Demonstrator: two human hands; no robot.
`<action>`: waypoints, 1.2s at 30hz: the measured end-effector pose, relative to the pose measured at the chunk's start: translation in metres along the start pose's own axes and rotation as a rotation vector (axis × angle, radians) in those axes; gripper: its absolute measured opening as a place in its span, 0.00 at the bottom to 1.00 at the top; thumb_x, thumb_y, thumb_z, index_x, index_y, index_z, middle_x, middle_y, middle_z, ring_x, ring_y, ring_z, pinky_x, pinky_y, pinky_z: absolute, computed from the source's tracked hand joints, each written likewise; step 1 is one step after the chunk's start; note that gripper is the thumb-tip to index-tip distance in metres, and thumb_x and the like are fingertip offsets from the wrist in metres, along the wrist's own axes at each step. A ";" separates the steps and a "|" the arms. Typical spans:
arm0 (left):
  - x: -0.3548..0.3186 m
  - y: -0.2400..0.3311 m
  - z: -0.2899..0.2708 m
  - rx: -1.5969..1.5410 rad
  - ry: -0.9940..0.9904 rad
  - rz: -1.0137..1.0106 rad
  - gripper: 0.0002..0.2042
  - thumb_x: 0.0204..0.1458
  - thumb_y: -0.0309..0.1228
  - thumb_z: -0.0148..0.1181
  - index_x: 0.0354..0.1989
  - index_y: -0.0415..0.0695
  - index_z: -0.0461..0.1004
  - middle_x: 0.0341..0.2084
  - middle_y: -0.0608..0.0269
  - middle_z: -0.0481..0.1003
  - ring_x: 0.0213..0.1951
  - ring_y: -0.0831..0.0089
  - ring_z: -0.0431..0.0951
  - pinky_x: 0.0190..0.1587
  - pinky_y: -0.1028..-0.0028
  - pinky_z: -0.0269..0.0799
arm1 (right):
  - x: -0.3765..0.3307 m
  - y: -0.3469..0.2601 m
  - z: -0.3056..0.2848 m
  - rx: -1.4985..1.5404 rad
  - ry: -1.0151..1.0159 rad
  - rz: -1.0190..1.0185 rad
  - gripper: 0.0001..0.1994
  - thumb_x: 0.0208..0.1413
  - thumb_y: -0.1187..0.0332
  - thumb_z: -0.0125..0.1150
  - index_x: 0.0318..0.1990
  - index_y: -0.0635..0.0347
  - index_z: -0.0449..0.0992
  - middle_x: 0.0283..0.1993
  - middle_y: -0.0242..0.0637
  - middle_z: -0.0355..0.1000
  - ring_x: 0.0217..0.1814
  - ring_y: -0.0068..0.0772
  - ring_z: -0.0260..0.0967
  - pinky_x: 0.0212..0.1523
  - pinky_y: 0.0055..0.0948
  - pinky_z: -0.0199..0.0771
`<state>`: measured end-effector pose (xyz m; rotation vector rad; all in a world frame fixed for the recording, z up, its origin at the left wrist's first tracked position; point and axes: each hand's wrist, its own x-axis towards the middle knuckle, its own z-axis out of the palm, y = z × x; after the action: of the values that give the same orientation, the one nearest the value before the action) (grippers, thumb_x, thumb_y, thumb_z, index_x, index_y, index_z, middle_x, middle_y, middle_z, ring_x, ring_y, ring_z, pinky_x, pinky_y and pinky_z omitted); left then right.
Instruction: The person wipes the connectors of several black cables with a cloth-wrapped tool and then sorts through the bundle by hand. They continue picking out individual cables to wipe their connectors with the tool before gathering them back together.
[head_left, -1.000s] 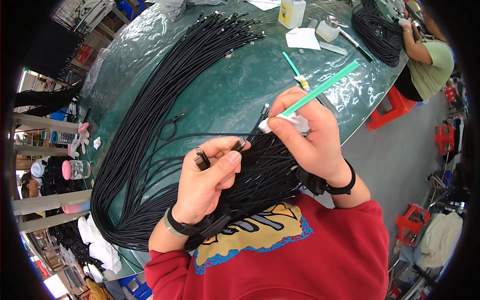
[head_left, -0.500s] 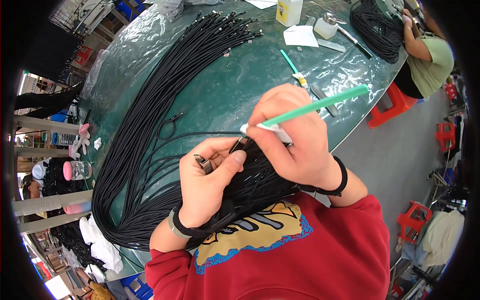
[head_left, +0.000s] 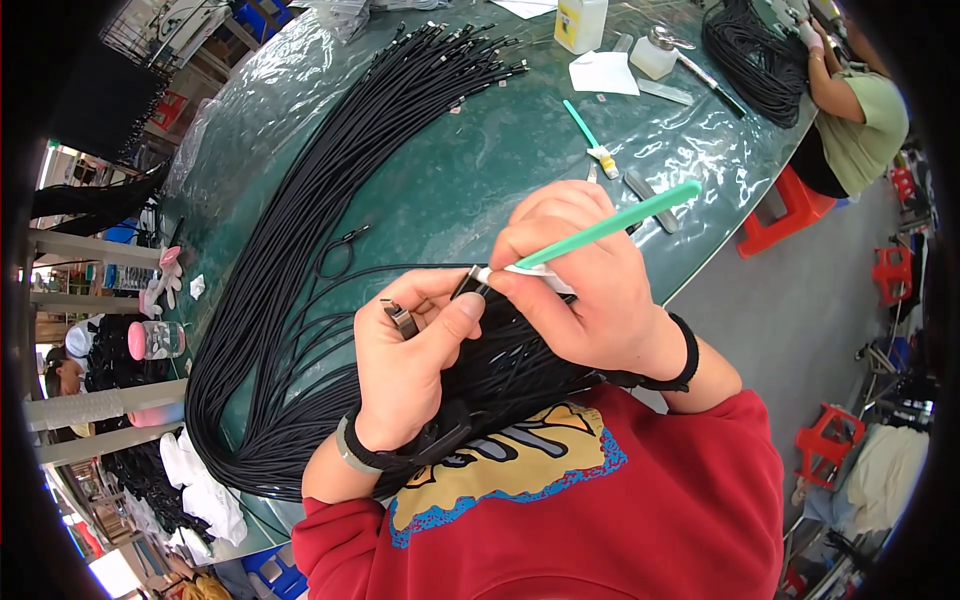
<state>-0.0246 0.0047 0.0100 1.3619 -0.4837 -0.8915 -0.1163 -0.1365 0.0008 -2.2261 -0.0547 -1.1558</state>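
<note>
- At the near edge of the green table (head_left: 480, 170), a green swab (head_left: 600, 228) is gripped in the closed right hand (head_left: 590, 290), its white tip pressed to the metal plug (head_left: 468, 285) of a black cable.
- That plug is pinched between thumb and fingers of the left hand (head_left: 415, 360); a second plug (head_left: 400, 318) is held further back in the same hand, just left of the first.
- A thick bundle of black cables (head_left: 300, 280) is draped over the table from beneath both hands, curving left and away to the far edge, where its plugs are fanned out.
- A spare green swab (head_left: 588, 135) is laid on the table beyond the hands, with a grey tool (head_left: 650, 187) just to its right.
- Further off on the table, a white sheet (head_left: 603, 72), a yellowish bottle (head_left: 580, 22) and a small white dispenser (head_left: 655, 55) are set.
- At the far right corner of the table, another person's arm (head_left: 835, 80) is rested beside a second pile of black cables (head_left: 750, 45).
</note>
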 end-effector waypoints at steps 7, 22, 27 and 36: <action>0.000 -0.002 0.000 0.028 -0.007 0.017 0.08 0.45 0.23 0.57 0.35 0.37 0.72 0.17 0.69 0.70 0.15 0.91 0.59 0.15 0.89 0.47 | 0.006 -0.004 -0.002 -0.013 -0.015 -0.025 0.06 0.38 0.76 0.58 0.26 0.59 0.68 0.25 0.31 0.65 0.29 0.35 0.64 0.34 0.29 0.58; -0.001 -0.002 0.002 0.027 0.012 0.036 0.07 0.45 0.22 0.55 0.34 0.35 0.70 0.17 0.66 0.69 0.12 0.91 0.54 0.13 0.88 0.43 | 0.005 0.006 -0.001 0.038 0.069 0.078 0.05 0.40 0.78 0.57 0.27 0.62 0.69 0.24 0.34 0.66 0.29 0.34 0.63 0.31 0.28 0.60; -0.002 0.000 0.000 -0.054 -0.028 -0.036 0.07 0.46 0.23 0.55 0.34 0.35 0.70 0.17 0.66 0.69 0.12 0.91 0.53 0.13 0.88 0.42 | 0.001 0.002 -0.002 0.076 0.046 0.102 0.05 0.41 0.78 0.57 0.27 0.63 0.68 0.24 0.36 0.66 0.29 0.35 0.63 0.30 0.27 0.60; -0.002 0.000 -0.004 -0.140 -0.086 -0.071 0.08 0.47 0.26 0.55 0.35 0.36 0.71 0.18 0.67 0.69 0.15 0.91 0.56 0.14 0.88 0.44 | 0.001 0.000 -0.002 0.116 0.023 0.072 0.05 0.40 0.79 0.56 0.27 0.61 0.69 0.24 0.34 0.66 0.29 0.33 0.63 0.32 0.28 0.60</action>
<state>-0.0228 0.0086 0.0097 1.2230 -0.4326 -1.0265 -0.1168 -0.1374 0.0028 -2.0954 -0.0306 -1.1109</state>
